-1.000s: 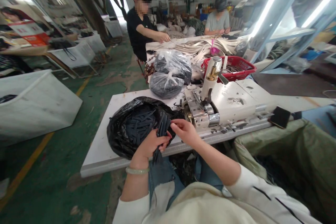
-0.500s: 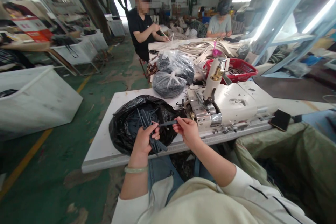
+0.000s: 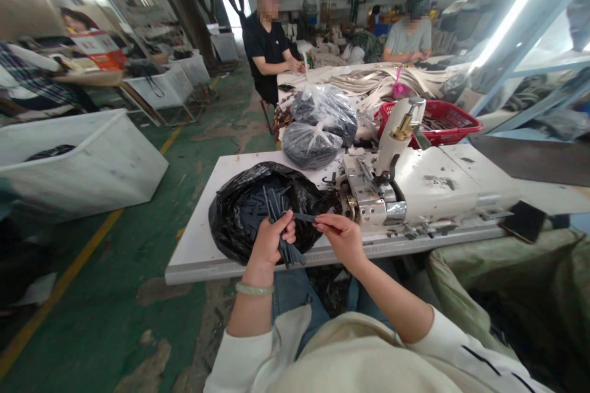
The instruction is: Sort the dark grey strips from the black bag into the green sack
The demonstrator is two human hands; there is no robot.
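Observation:
My left hand (image 3: 271, 239) is wrapped round a bundle of dark blue-grey strips (image 3: 291, 253), whose ends stick out above and below the fist. Between the fingertips of my right hand (image 3: 340, 234) is one end of a single strip (image 3: 304, 217); its other end reaches the thumb of my left hand. Behind the left hand, an open black plastic bag (image 3: 225, 196) full of similar strips (image 3: 251, 202) lies on the white table (image 3: 196, 245). The metal head of a white machine (image 3: 375, 199) stands just beyond my right hand.
Tied clear bags (image 3: 311, 146) of dark pieces and a red basket (image 3: 454, 123) are behind the machine. A black flat object (image 3: 525, 221) lies at the right edge, above a green sack (image 3: 465, 264). Two co-workers sit across; a white bin (image 3: 115, 159) stands left.
The view has turned slightly left, so everything sits further right. Both hands keep their hold on the strips. The co-worker in black has lowered the raised hand.

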